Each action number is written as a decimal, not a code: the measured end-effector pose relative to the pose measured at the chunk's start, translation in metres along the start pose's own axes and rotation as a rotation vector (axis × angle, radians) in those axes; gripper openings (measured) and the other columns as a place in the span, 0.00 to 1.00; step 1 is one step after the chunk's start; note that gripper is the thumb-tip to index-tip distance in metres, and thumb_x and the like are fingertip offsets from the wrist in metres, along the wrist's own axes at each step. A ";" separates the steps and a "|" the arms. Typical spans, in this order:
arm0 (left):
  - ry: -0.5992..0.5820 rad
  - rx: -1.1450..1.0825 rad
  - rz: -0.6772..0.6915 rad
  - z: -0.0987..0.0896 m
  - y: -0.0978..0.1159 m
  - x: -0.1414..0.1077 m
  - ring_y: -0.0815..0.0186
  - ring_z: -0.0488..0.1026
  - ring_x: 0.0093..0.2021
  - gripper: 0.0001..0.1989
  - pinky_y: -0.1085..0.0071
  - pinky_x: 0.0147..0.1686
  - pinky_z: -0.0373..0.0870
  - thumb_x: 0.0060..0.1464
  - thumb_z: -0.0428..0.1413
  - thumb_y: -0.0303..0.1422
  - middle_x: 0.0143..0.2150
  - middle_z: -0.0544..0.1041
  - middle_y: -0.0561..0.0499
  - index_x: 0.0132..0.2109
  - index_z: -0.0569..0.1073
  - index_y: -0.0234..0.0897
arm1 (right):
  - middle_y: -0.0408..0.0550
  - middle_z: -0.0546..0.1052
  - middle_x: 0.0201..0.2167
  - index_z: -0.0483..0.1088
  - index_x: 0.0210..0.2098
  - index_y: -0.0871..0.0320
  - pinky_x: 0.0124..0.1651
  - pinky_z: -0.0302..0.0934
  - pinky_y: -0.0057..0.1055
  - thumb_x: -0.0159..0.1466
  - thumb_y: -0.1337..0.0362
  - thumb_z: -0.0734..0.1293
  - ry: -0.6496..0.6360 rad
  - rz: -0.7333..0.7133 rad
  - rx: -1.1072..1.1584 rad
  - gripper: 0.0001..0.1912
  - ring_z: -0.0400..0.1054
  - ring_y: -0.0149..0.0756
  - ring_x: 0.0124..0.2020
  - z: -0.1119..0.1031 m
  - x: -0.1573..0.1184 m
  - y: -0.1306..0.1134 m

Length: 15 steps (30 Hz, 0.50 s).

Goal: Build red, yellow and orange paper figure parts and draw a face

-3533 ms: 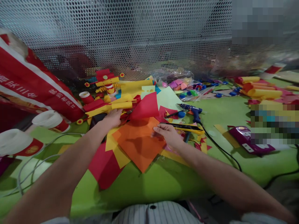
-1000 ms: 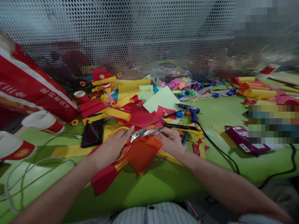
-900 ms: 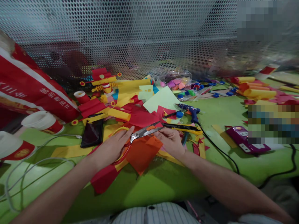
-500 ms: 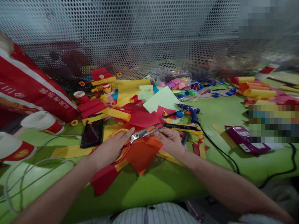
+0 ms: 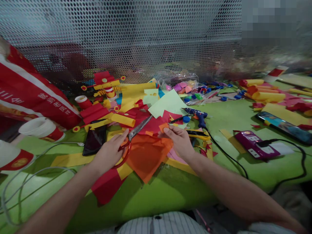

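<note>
One small orange paper piece (image 5: pixel 163 127) is gripped between the fingers of the right hand (image 5: pixel 179 141), near the far edge of a larger orange paper sheet (image 5: pixel 147 159); the left hand (image 5: pixel 110 153) has its fingers closed round the loops of red-handled metal scissors (image 5: pixel 140 127), pointing away. The larger sheet overlaps yellow paper (image 5: pixel 125 170) and red paper (image 5: pixel 107 188) on the green bench (image 5: pixel 170 193); farther out lie a black rectangular phone (image 5: pixel 94 141) to the left and a blue plastic glue gun (image 5: pixel 201 117) to the right.
</note>
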State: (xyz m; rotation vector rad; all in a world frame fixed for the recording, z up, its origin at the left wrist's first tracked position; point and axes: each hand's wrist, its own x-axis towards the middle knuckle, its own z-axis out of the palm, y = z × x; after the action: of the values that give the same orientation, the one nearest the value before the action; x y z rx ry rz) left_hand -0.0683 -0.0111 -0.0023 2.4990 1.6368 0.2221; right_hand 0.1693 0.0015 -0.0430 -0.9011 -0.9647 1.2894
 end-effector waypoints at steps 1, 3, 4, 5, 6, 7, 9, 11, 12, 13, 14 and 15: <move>-0.007 0.003 -0.021 0.001 -0.002 0.001 0.59 0.71 0.50 0.28 0.63 0.49 0.67 0.52 0.44 0.26 0.52 0.71 0.42 0.61 0.59 0.34 | 0.43 0.76 0.21 0.73 0.22 0.57 0.34 0.66 0.32 0.48 0.53 0.73 -0.020 0.032 0.039 0.13 0.71 0.33 0.24 -0.001 0.002 0.000; -0.035 0.010 -0.034 0.002 -0.006 0.001 0.57 0.71 0.50 0.26 0.62 0.49 0.67 0.52 0.46 0.29 0.52 0.72 0.42 0.60 0.61 0.35 | 0.43 0.77 0.21 0.73 0.22 0.57 0.32 0.67 0.31 0.46 0.54 0.74 -0.052 0.103 0.104 0.13 0.71 0.32 0.22 -0.001 0.003 -0.002; -0.055 0.015 -0.035 0.002 -0.007 0.002 0.57 0.71 0.50 0.25 0.61 0.49 0.67 0.53 0.47 0.31 0.52 0.73 0.42 0.59 0.63 0.36 | 0.43 0.77 0.21 0.73 0.22 0.57 0.31 0.67 0.30 0.45 0.54 0.74 -0.062 0.137 0.125 0.14 0.71 0.31 0.21 -0.001 0.003 -0.003; -0.082 0.022 -0.036 0.001 -0.007 0.002 0.56 0.71 0.50 0.24 0.60 0.49 0.67 0.53 0.47 0.32 0.52 0.73 0.42 0.58 0.64 0.36 | 0.43 0.77 0.20 0.73 0.22 0.58 0.29 0.67 0.29 0.44 0.54 0.75 -0.070 0.169 0.140 0.14 0.71 0.30 0.21 -0.001 0.003 -0.004; -0.117 0.032 -0.039 -0.001 -0.007 0.002 0.55 0.72 0.50 0.23 0.60 0.49 0.67 0.53 0.48 0.34 0.51 0.73 0.41 0.57 0.65 0.36 | 0.43 0.77 0.20 0.73 0.22 0.58 0.28 0.67 0.28 0.44 0.55 0.75 -0.078 0.197 0.153 0.14 0.70 0.30 0.20 0.000 0.003 -0.005; -0.148 0.043 -0.050 -0.003 -0.005 0.003 0.54 0.72 0.49 0.23 0.59 0.48 0.67 0.54 0.47 0.35 0.51 0.74 0.40 0.56 0.66 0.35 | 0.43 0.77 0.20 0.73 0.22 0.58 0.27 0.67 0.27 0.43 0.55 0.75 -0.089 0.221 0.166 0.14 0.70 0.29 0.19 0.001 0.002 -0.006; -0.162 0.058 -0.083 -0.010 0.003 0.005 0.52 0.72 0.49 0.22 0.57 0.48 0.66 0.56 0.45 0.36 0.50 0.74 0.39 0.55 0.68 0.34 | 0.43 0.77 0.20 0.73 0.22 0.58 0.26 0.66 0.25 0.44 0.56 0.75 -0.138 0.262 0.187 0.14 0.69 0.28 0.18 0.002 0.000 -0.008; -0.075 0.022 -0.099 -0.017 0.014 0.009 0.52 0.71 0.50 0.22 0.56 0.48 0.66 0.56 0.45 0.38 0.50 0.75 0.39 0.54 0.69 0.34 | 0.43 0.77 0.21 0.73 0.23 0.59 0.26 0.66 0.25 0.45 0.57 0.75 -0.214 0.308 0.196 0.13 0.70 0.28 0.19 0.002 -0.002 -0.009; -0.025 -0.047 -0.073 -0.019 0.021 0.012 0.53 0.71 0.50 0.23 0.58 0.48 0.66 0.56 0.46 0.40 0.50 0.75 0.41 0.55 0.68 0.35 | 0.44 0.77 0.21 0.73 0.24 0.59 0.26 0.66 0.25 0.46 0.57 0.75 -0.253 0.331 0.198 0.13 0.70 0.29 0.19 0.001 -0.003 -0.009; 0.006 -0.160 -0.035 -0.020 0.027 0.016 0.55 0.72 0.47 0.24 0.61 0.46 0.67 0.54 0.48 0.41 0.50 0.74 0.42 0.55 0.68 0.37 | 0.44 0.77 0.21 0.72 0.24 0.59 0.25 0.66 0.25 0.47 0.57 0.74 -0.291 0.356 0.200 0.13 0.70 0.29 0.19 0.001 -0.004 -0.009; -0.004 -0.301 0.013 -0.020 0.034 0.020 0.59 0.74 0.41 0.25 0.64 0.42 0.69 0.53 0.51 0.41 0.49 0.75 0.43 0.56 0.67 0.37 | 0.45 0.77 0.21 0.72 0.24 0.60 0.25 0.66 0.25 0.47 0.57 0.74 -0.325 0.378 0.205 0.13 0.70 0.29 0.19 0.001 -0.004 -0.010; -0.022 -0.457 0.050 -0.018 0.040 0.025 0.62 0.74 0.36 0.26 0.66 0.38 0.70 0.51 0.52 0.41 0.48 0.75 0.44 0.57 0.66 0.37 | 0.45 0.77 0.20 0.72 0.24 0.60 0.25 0.66 0.25 0.47 0.57 0.74 -0.353 0.397 0.212 0.14 0.70 0.29 0.18 0.001 -0.005 -0.010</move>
State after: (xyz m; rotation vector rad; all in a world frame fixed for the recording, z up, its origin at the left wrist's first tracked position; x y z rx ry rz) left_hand -0.0267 -0.0032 0.0241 2.1845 1.3309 0.5082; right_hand 0.1717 -0.0038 -0.0341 -0.7333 -0.9211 1.8995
